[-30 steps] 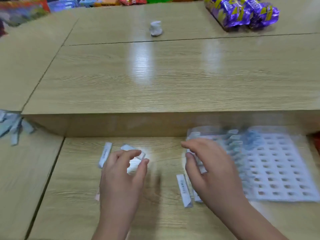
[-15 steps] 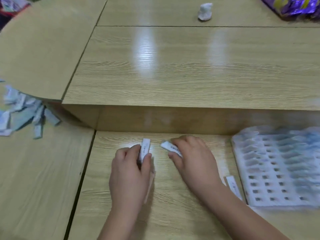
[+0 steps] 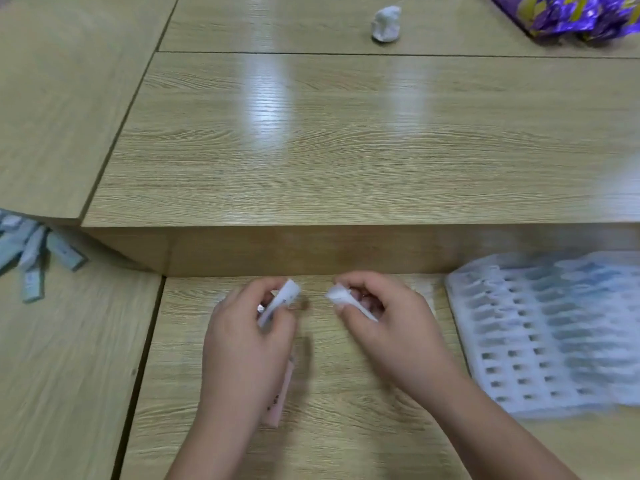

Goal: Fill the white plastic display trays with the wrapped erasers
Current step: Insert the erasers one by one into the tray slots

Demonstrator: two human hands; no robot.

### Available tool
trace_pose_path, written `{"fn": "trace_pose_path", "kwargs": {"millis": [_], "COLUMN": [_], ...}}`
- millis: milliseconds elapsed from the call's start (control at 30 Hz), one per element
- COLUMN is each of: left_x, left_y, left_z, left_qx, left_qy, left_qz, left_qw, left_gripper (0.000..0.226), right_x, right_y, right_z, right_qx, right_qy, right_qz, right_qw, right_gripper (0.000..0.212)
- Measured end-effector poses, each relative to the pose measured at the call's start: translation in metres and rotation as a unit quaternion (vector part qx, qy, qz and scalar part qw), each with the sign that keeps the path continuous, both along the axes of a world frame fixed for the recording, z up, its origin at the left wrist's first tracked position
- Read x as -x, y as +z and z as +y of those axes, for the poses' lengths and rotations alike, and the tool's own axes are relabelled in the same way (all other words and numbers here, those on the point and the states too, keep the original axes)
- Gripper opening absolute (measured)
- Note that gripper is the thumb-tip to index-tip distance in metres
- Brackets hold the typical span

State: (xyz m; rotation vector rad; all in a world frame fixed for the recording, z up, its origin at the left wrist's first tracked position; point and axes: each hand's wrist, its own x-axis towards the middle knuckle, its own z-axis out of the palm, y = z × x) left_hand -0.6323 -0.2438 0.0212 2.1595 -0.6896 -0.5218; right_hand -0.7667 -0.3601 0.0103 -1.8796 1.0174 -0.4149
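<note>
My left hand [image 3: 249,344] grips a white wrapped eraser [image 3: 284,297] that sticks up between thumb and fingers. My right hand [image 3: 388,327] holds another wrapped eraser [image 3: 341,295] with curled fingers, a short gap apart from the left one. Both hands hover over the lower wooden table. The white plastic display tray [image 3: 540,341] lies to the right, blurred, with several rows of slots; some far rows look filled with bluish erasers. A pinkish eraser [image 3: 280,396] lies on the table under my left wrist.
A loose pile of wrapped erasers [image 3: 33,258] lies at the far left. The raised wooden counter [image 3: 346,150] runs behind the hands, with a crumpled white lump [image 3: 386,24] and purple wrapped packs [image 3: 568,12] on it.
Both hands have lifted their erasers off the table and moved slightly apart. The camera has shifted, so the tray sits further right in view.
</note>
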Motion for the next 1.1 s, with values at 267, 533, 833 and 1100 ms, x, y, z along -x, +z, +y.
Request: {"fn": "trace_pose_path", "kwargs": {"millis": [267,533,833,1100], "left_x": [0.066,0.140,0.188,0.195], "left_y": [0.038,0.052,0.039,0.015], "left_z": [-0.038,-0.077,-0.083,-0.075], "left_qx": [0.116,0.178,0.142,0.102], "left_qy": [-0.033,-0.089,-0.133,-0.116], "left_qz": [0.045,0.067,0.010,-0.056], "left_qw": [0.992,0.978,0.981,0.986], "left_gripper": [0.012,0.009,0.023,0.032], "right_x": [0.090,0.194,0.219,0.211], "right_y": [0.062,0.079,0.064,0.047], "right_z": [-0.017,-0.063,-0.072,-0.065], "right_qx": [-0.103,-0.024,0.065,0.060], "right_qy": [-0.064,-0.143,-0.031,0.052], "right_qz": [-0.116,-0.108,-0.023,0.009], "right_qw": [0.986,0.984,0.997,0.997], "right_gripper": [0.012,0.024,0.019,0.023]}}
